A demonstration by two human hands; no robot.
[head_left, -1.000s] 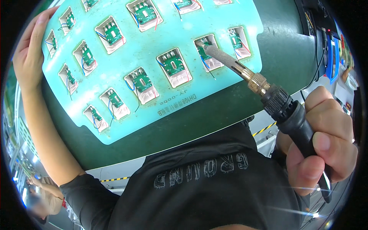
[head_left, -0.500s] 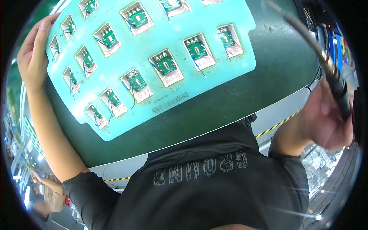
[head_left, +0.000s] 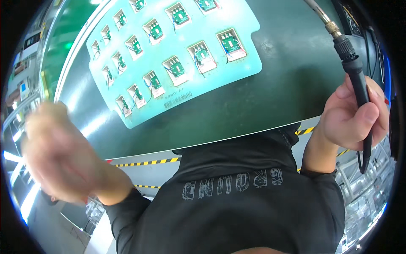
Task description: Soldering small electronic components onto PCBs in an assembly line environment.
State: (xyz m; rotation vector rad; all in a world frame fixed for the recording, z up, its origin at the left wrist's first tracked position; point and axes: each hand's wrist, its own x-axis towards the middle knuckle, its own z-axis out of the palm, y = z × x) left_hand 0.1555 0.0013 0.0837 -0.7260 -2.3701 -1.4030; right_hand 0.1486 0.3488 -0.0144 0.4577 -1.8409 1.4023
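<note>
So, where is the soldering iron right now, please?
In the head view, the soldering iron is at the right, in the right grip, right of the turquoise tray.

The left hand [head_left: 63,152] is at the left side of the view, lifted away from the body, and its shape is so blurred that the single fingers cannot be told. Behind it, the left forearm [head_left: 116,186] is short to the eye and bare. The right hand [head_left: 338,122] is at the far right, with the fingers curled in a firm grip and the thumb [head_left: 367,115] slanting up to the right. The bare right forearm [head_left: 319,154] rises steeply below the wrist.
</note>
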